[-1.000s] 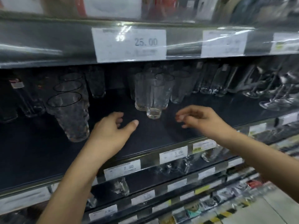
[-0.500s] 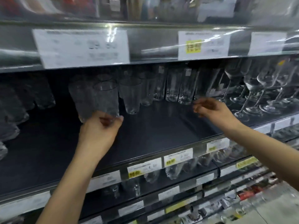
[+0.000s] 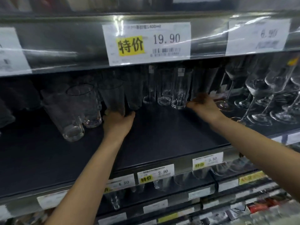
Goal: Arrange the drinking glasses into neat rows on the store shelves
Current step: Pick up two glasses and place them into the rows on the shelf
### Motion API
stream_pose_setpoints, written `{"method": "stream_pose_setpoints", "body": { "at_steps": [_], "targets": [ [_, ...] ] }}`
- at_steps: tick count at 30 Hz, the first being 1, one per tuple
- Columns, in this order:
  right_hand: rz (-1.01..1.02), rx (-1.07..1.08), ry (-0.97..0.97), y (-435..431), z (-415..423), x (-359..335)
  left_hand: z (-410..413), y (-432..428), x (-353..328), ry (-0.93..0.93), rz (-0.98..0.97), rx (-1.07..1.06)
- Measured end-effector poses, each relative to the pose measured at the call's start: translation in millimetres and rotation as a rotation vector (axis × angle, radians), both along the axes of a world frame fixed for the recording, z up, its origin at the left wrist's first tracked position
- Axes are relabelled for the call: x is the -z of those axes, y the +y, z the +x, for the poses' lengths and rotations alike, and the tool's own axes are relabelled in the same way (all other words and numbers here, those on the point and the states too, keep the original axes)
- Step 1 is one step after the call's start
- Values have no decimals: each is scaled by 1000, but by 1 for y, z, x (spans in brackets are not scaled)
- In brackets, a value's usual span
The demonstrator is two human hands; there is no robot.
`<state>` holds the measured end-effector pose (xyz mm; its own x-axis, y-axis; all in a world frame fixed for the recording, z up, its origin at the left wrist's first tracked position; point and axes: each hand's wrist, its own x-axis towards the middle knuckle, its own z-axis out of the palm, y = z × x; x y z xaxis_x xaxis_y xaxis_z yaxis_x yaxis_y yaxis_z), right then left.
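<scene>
Two bare arms reach into a store shelf of glassware, seen from the person's own eyes. The landmark is a large white price card [image 3: 146, 43] reading 19.90, with a yellow patch of Chinese characters, fixed to the rail of the shelf above. All the glasses described stand on the dark shelf [image 3: 162, 135] beneath that card.

Below and well to the left of the card are two clear patterned tumblers. The front tumbler [image 3: 65, 114] is closest to the shelf edge, and the second tumbler [image 3: 88, 104] is just behind it on its right.

Below the card's left edge, the left hand [image 3: 117, 123] grips the base of a dim tumbler [image 3: 113, 96], with fingers curled on the glass's left side and the thumb on its right.

Below the card's middle and right half, a group of tall straight glasses [image 3: 180, 91] stands upright and close together.

Below the card's right edge, the right hand [image 3: 204, 106] reaches to the foot of the nearest tall glass. It is blurred, so I cannot tell whether it grips or only touches.

To the right of the card, stemmed wine glasses [image 3: 259, 95] stand in rows.

Far below the card, on the dark shelf's front rail, a small price tag [image 3: 155, 173] reads 2.50.
</scene>
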<state>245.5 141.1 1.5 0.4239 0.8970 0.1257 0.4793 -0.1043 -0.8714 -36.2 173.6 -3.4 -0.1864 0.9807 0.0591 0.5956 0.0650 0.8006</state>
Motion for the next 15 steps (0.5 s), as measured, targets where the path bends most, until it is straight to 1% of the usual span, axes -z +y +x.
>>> {"method": "stream_pose_setpoints", "body": {
  "at_steps": [2, 6, 8, 15],
  "targets": [
    [-7, 3, 30, 7, -2, 4, -3, 10, 8, -42, -2, -24],
    [5, -5, 37, 16, -6, 13, -3, 20, 9, -227, 29, -59],
    [22, -12, 53, 23, -8, 16, -4, 28, 12, -290, 40, -70],
    [65, -5, 84, 41, -20, 14, -7, 38, 8, -375, 102, -58]
  ]
}}
